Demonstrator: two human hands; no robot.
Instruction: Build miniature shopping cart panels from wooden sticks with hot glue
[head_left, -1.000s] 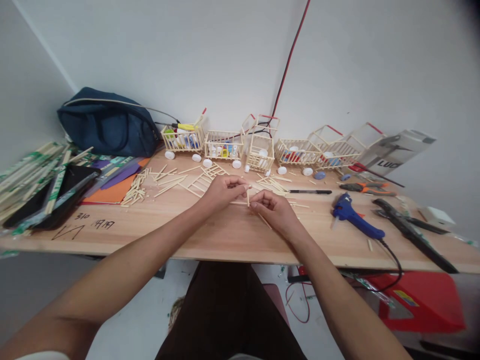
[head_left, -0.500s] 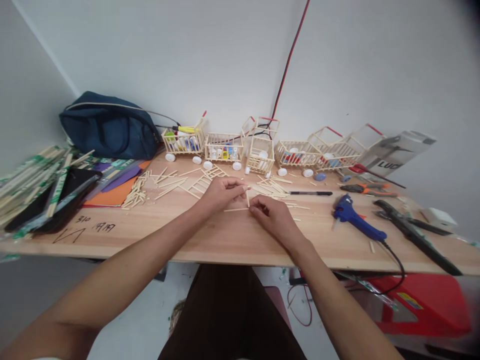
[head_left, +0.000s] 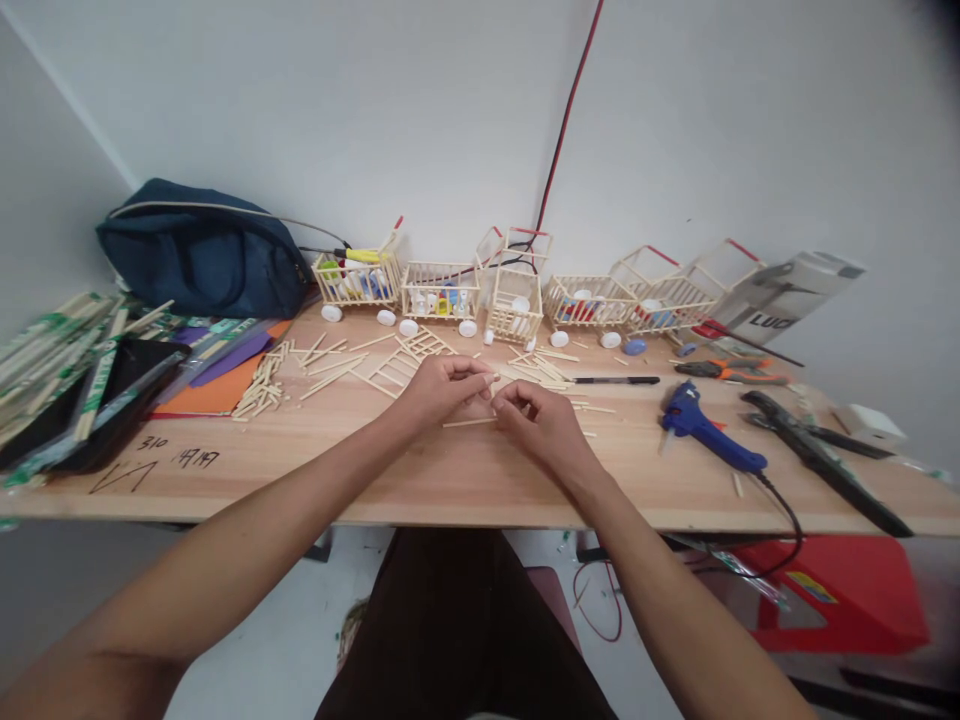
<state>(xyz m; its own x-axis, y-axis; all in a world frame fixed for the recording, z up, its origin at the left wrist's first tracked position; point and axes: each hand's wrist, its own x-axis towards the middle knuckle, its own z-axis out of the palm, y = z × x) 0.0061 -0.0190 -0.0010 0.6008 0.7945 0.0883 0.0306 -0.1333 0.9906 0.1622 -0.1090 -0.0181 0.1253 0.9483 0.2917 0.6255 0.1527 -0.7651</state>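
Note:
My left hand [head_left: 442, 388] is closed in a pinch, with the pale end of a short wooden stick [head_left: 495, 377] at its fingertips. Close against it, my right hand [head_left: 536, 418] has thumb and finger pressed together around the same stick, most of which the fingers hide. Another thin wooden stick [head_left: 469, 423] lies flat on the table just below the hands, its right end running under my right hand. Behind my left hand rest ladder-like stick frames [head_left: 390, 375]. Loose sticks [head_left: 536, 368] are scattered behind my right hand, near a black pen [head_left: 619, 380].
Small stick-built shopping carts [head_left: 441, 290] line the wall. On the right are a blue glue gun [head_left: 709, 430], pliers [head_left: 731, 371] and a black-handled cutter [head_left: 825, 465]. A navy bag [head_left: 202, 250], bundled sticks [head_left: 56, 350] and a stick pile [head_left: 262, 385] occupy the left.
My right fingers have moved up and left, closing over the upright stick that showed between the hands. The whole view has shifted slightly.

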